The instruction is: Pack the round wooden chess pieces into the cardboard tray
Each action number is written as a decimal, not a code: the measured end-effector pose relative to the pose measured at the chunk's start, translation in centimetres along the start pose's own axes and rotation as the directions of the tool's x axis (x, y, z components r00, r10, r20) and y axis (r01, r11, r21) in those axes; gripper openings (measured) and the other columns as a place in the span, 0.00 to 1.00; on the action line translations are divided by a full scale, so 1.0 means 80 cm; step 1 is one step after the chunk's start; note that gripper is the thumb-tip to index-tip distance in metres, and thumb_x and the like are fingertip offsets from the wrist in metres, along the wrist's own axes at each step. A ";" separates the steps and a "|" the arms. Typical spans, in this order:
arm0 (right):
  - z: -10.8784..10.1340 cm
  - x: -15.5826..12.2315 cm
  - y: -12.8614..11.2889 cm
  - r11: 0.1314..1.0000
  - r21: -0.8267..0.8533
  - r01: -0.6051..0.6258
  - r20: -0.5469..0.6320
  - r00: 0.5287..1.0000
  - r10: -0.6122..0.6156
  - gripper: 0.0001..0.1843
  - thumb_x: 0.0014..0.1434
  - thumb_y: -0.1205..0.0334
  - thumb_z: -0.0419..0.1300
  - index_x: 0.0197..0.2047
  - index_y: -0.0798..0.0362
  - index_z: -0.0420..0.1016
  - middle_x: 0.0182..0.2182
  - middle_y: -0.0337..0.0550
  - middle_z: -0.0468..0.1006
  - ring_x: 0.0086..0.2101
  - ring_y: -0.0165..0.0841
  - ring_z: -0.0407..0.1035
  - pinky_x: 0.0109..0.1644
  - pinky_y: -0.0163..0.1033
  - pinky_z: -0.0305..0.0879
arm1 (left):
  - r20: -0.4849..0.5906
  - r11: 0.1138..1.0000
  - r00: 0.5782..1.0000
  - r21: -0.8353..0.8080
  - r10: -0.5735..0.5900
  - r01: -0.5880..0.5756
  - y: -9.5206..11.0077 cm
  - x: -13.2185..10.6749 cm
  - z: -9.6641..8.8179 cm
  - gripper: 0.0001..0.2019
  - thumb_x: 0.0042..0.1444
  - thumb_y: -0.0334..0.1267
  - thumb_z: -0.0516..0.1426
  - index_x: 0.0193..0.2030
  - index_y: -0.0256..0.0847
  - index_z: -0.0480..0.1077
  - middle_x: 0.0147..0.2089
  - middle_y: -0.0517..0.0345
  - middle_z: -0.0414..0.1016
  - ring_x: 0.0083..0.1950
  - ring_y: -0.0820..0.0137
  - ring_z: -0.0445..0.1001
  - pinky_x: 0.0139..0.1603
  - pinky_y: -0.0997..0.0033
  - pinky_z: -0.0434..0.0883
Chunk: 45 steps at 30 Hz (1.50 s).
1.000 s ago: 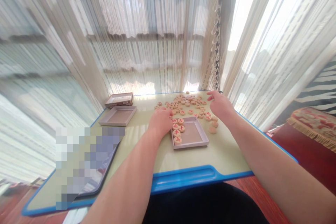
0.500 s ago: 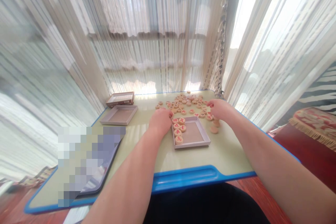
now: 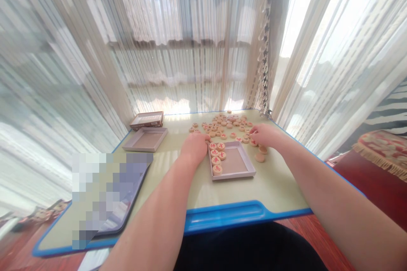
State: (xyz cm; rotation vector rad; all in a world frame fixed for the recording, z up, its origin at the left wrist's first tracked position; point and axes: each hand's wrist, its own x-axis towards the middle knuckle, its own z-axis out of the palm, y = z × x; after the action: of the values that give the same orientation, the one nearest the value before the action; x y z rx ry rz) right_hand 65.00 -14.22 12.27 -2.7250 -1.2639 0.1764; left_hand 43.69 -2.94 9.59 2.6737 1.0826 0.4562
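A shallow open tray (image 3: 233, 174) lies in front of me with several round wooden xiangqi pieces (image 3: 217, 170) with red characters along its left side. My left hand (image 3: 195, 145) is at the tray's upper left corner, fingers curled together; what they hold, if anything, is hidden. Beyond the tray, loose xiangqi pieces (image 3: 229, 125) are spread and partly heaped. My right hand (image 3: 267, 135) is over the right side of this spread, its fingers bent down and closed among the pieces. A red-marked piece (image 3: 253, 142) lies just under it. Whatever is between those fingertips cannot be made out.
Another shallow tray (image 3: 144, 140) and a brown-edged box (image 3: 147, 119) stand at the back left. A dark-rimmed tablet (image 3: 127, 203), partly pixelated, lies at the left. The table has a blue edge (image 3: 225, 216). Two plain pieces (image 3: 260, 158) lie right of the near tray.
My right hand has moved slightly down and towards me, its fingertips now lower among the pieces. My left hand has stayed by the tray corner. The pieces in the tray look the same.
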 end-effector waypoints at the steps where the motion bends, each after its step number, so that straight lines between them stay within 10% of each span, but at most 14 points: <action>1: -0.001 0.000 -0.001 1.000 0.000 -0.003 0.002 1.000 0.003 0.16 0.47 0.66 0.55 0.41 0.52 0.75 0.37 0.44 0.78 0.36 0.35 0.70 0.30 0.33 0.61 | 0.004 1.000 1.000 0.005 0.005 -0.005 0.000 0.000 0.000 0.17 0.53 0.34 0.48 0.44 0.49 0.73 0.48 0.54 0.70 0.48 0.63 0.68 0.50 0.64 0.65; 8: 0.001 -0.004 -0.003 0.999 0.008 0.048 -0.034 0.998 -0.048 0.17 0.48 0.65 0.54 0.42 0.52 0.74 0.40 0.44 0.76 0.36 0.35 0.69 0.33 0.34 0.62 | -0.006 1.000 1.000 0.018 0.019 -0.018 -0.002 0.000 0.002 0.17 0.55 0.36 0.47 0.46 0.51 0.72 0.48 0.55 0.70 0.48 0.64 0.69 0.49 0.65 0.65; 16: 0.003 -0.020 -0.014 0.880 0.039 0.472 -0.087 0.879 -0.468 0.12 0.53 0.63 0.52 0.35 0.48 0.76 0.36 0.39 0.76 0.40 0.33 0.67 0.43 0.34 0.60 | 0.014 0.996 0.996 0.010 0.090 -0.090 -0.003 0.000 0.004 0.18 0.55 0.33 0.46 0.45 0.52 0.73 0.46 0.53 0.70 0.47 0.64 0.68 0.49 0.64 0.65; 24: 0.006 -0.015 -0.009 0.927 0.020 0.376 -0.093 0.923 -0.372 0.10 0.51 0.53 0.56 0.30 0.49 0.74 0.32 0.39 0.77 0.35 0.34 0.68 0.33 0.34 0.59 | 0.002 0.998 0.999 0.033 0.052 -0.052 -0.002 0.000 0.004 0.18 0.54 0.32 0.48 0.46 0.50 0.73 0.48 0.52 0.69 0.50 0.62 0.66 0.52 0.62 0.63; 30: 0.011 -0.007 -0.004 0.922 0.035 0.386 -0.137 0.915 -0.379 0.10 0.52 0.56 0.54 0.32 0.48 0.76 0.35 0.40 0.77 0.38 0.35 0.68 0.37 0.34 0.60 | 0.008 0.995 0.999 0.096 0.036 -0.037 -0.003 -0.001 0.005 0.19 0.53 0.31 0.47 0.46 0.51 0.72 0.51 0.55 0.68 0.51 0.64 0.66 0.52 0.65 0.64; 38: 0.005 0.015 0.022 0.992 0.116 0.041 -0.281 0.960 -0.007 0.19 0.50 0.70 0.51 0.44 0.53 0.74 0.43 0.46 0.75 0.42 0.37 0.68 0.43 0.36 0.61 | -0.033 0.997 0.998 0.056 0.048 -0.046 0.000 -0.001 0.002 0.22 0.51 0.26 0.46 0.48 0.50 0.71 0.50 0.56 0.69 0.50 0.65 0.66 0.51 0.66 0.65; 45: -0.004 0.006 0.023 0.981 0.181 0.069 -0.367 0.930 0.002 0.20 0.49 0.72 0.49 0.44 0.54 0.73 0.44 0.47 0.74 0.45 0.37 0.67 0.46 0.37 0.60 | -0.138 1.000 0.990 -0.005 -0.011 0.011 0.000 0.000 -0.004 0.27 0.46 0.21 0.48 0.52 0.44 0.67 0.56 0.55 0.66 0.55 0.63 0.63 0.53 0.68 0.64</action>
State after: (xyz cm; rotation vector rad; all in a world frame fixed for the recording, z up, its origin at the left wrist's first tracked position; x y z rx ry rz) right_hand 66.69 -15.05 12.22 -2.4231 -1.1200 -0.1976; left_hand 43.54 -2.92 9.88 2.6643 1.1315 0.6498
